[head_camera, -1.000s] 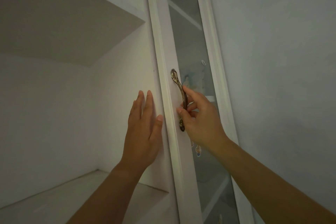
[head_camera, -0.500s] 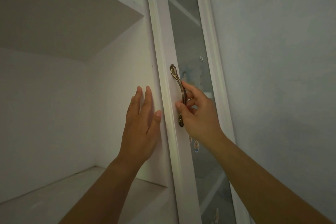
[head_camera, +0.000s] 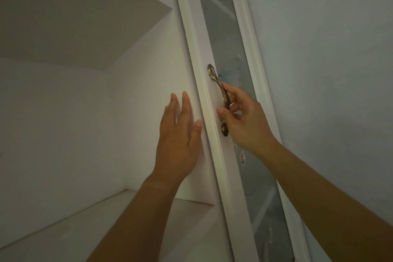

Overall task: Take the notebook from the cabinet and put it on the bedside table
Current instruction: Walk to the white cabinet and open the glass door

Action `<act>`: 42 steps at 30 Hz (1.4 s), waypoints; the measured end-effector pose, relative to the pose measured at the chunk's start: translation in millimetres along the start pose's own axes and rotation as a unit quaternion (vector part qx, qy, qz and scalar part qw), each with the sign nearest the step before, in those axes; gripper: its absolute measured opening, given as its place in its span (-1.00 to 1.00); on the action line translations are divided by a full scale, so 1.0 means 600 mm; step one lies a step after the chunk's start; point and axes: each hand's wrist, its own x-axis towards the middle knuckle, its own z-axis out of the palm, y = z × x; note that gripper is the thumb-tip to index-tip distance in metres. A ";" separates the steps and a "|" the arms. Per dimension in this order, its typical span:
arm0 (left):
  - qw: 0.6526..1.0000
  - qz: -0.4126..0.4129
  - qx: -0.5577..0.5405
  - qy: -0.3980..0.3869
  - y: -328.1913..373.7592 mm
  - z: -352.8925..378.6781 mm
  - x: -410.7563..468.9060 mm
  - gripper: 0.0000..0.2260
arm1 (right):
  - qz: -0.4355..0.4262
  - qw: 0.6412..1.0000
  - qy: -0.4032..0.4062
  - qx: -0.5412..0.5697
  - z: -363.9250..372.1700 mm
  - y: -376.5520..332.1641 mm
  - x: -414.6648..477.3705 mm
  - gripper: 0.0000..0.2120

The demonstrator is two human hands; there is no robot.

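Observation:
A white cabinet stands open on the left, and its shelves show nothing on them. No notebook is in view. Its glass-panelled door rises edge-on through the middle of the view, with a brass handle on the frame. My right hand has its fingers curled around that handle. My left hand lies flat with fingers apart against the cabinet's inner side wall, its thumb on the door's edge.
A plain pale wall fills the right side. Small stickers dot the door glass below my right hand. A white shelf runs across the cabinet's lower part and another hangs above.
The view has tilted a little and the door looks more slanted. Both hands stay where they were, right on the handle and left on the cabinet wall.

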 end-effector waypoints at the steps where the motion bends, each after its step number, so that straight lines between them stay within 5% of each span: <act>1: 1.000 0.002 -0.002 -0.002 0.000 0.000 0.000 -0.48 | -0.002 1.000 0.003 -0.006 0.003 0.001 0.000 -0.55; 42: 0.999 0.011 -0.035 -0.022 -0.001 -0.009 -0.002 -0.48 | -0.020 0.999 0.011 0.025 -0.061 -0.004 0.002 -0.57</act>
